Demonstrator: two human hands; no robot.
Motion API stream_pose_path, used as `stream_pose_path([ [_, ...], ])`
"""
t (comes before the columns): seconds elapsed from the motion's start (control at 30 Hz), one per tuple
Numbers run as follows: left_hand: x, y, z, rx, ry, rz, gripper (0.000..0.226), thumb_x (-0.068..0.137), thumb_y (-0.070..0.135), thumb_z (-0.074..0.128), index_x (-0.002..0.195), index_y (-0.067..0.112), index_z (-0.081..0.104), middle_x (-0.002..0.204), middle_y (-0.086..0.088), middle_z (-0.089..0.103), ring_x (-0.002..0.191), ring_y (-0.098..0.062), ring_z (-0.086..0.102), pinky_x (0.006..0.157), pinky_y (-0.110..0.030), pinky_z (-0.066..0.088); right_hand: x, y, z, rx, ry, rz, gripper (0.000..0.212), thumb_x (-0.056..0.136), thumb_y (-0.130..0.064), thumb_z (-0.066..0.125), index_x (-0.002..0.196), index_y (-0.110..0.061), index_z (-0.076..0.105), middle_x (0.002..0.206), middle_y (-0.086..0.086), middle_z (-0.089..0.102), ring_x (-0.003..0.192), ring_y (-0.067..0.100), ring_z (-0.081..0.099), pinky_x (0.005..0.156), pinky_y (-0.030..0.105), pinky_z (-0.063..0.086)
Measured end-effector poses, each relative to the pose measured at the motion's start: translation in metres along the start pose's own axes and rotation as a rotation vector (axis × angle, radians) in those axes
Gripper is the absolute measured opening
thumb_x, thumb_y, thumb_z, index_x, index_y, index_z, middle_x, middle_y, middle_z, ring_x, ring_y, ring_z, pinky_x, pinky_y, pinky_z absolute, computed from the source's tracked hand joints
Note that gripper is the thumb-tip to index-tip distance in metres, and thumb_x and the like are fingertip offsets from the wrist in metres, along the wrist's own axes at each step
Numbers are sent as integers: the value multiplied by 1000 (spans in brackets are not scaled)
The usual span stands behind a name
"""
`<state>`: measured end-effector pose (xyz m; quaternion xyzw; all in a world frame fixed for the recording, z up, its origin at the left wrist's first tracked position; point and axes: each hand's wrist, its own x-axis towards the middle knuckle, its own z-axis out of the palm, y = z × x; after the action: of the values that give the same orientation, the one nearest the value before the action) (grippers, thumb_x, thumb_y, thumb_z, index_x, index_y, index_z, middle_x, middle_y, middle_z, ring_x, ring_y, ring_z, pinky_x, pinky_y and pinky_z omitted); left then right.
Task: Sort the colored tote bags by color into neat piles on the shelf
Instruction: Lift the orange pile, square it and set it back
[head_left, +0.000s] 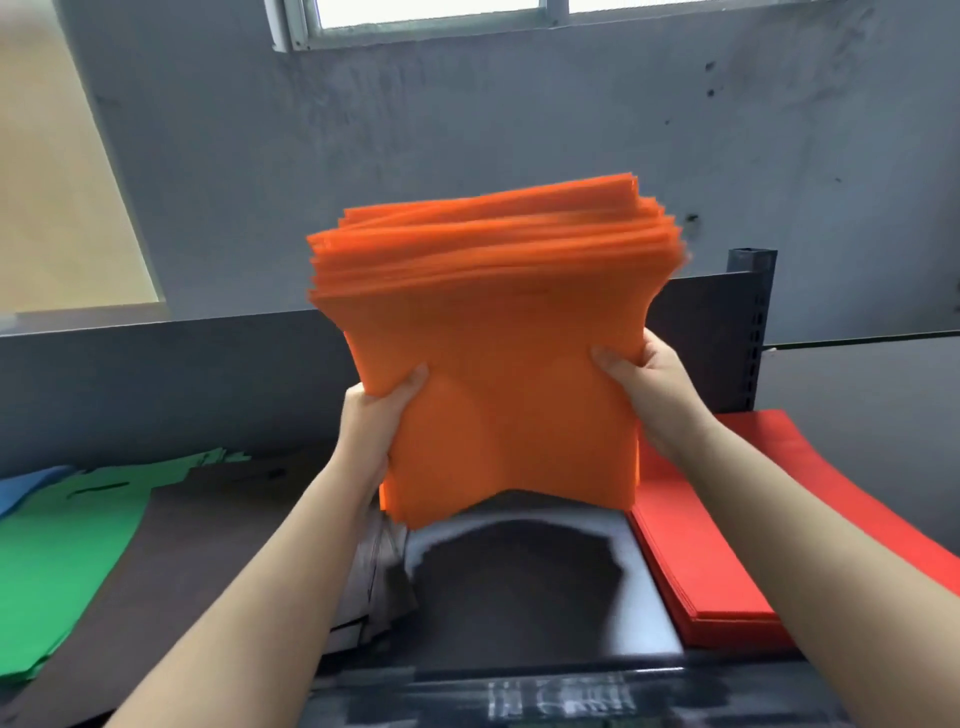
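A thick stack of orange tote bags (498, 364) stands upright above the shelf (519, 597), its top edges fanned out and blurred. My left hand (379, 415) grips the stack's left side and my right hand (644, 374) grips its right side, thumbs on the near face. On the shelf lie a red pile (727, 545) at the right, a dark brown pile (171, 561) left of centre, a green pile (57, 551) further left, and a blue pile (26, 488) at the far left edge.
A grey pile of bags (374, 587) lies under my left forearm. The dark back panel of the shelf (156, 374) runs behind, with a perforated metal upright (750, 322) at the right. A grey concrete wall and a window are behind.
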<state>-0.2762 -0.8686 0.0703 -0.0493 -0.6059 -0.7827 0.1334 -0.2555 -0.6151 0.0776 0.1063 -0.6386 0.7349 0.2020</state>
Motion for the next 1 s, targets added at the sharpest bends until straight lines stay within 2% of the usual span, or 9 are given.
stream_pose_path([
  [0.13, -5, -12, -14, 83, -44, -125, 20, 77, 19, 75, 96, 13, 69, 93, -7, 74, 83, -22, 71, 72, -33, 55, -7, 14, -10, -160, -70, 116, 21, 94, -11, 56, 114, -14, 58, 106, 6, 67, 89, 16, 65, 77, 26, 55],
  [0.27, -13, -20, -10, 98, -85, -137, 16, 79, 19, 74, 94, 15, 69, 88, -3, 74, 82, -21, 71, 75, -35, 54, -20, 33, -11, -71, -28, 193, 18, 91, -12, 61, 107, -21, 61, 103, 1, 70, 85, 10, 68, 69, 21, 53],
  [0.37, -8, -10, 0, -12, -56, -74, 9, 83, 17, 69, 91, 13, 69, 84, -4, 74, 80, -23, 70, 73, -35, 56, -10, 23, -6, -44, 0, 119, 23, 91, -5, 60, 107, -22, 59, 96, -3, 70, 82, 9, 68, 67, 20, 54],
  [0.5, -6, -4, -10, 8, -141, -60, 36, 73, 25, 78, 105, 14, 67, 102, -7, 73, 88, -19, 71, 73, -29, 55, -6, 16, -13, -214, -8, 113, 36, 86, -11, 67, 119, -15, 53, 114, 9, 65, 95, 16, 65, 80, 27, 52],
  [0.57, -4, 5, -10, 73, -153, 48, 47, 61, 28, 81, 104, 18, 67, 106, -7, 71, 94, -19, 69, 78, -30, 53, -5, 9, -14, -274, 84, -16, 38, 84, -11, 70, 117, -15, 53, 107, 3, 65, 89, 4, 64, 77, 16, 50],
  [0.63, -1, 21, -1, 106, -130, 167, 41, 60, 25, 80, 98, 18, 69, 103, -6, 72, 94, -20, 68, 82, -34, 53, -1, -6, -7, -323, 170, -167, 44, 82, -9, 72, 120, -19, 52, 101, -9, 62, 87, -5, 59, 79, 11, 46],
  [0.77, 2, 40, 20, 53, -109, 204, 24, 77, 19, 78, 99, 15, 68, 102, -7, 72, 94, -26, 69, 86, -44, 56, 13, -29, 4, -359, 196, -185, 42, 83, -17, 73, 120, -19, 52, 112, -2, 63, 103, 14, 61, 92, 33, 49],
  [0.9, 7, 44, 17, 93, -121, 207, 39, 80, 12, 74, 117, 14, 60, 110, -8, 69, 99, -26, 68, 84, -40, 56, 19, -30, 7, -223, 91, -65, 43, 84, -18, 72, 122, -18, 52, 116, 3, 65, 105, 17, 63, 87, 33, 52],
  [1.0, 2, 43, 6, 3, -206, 126, 35, 86, 13, 66, 121, 13, 58, 111, -9, 69, 98, -25, 68, 79, -37, 58, 10, -13, 6, -170, 38, 15, 36, 87, -21, 68, 121, -15, 57, 116, 5, 67, 105, 20, 65, 87, 35, 54],
])
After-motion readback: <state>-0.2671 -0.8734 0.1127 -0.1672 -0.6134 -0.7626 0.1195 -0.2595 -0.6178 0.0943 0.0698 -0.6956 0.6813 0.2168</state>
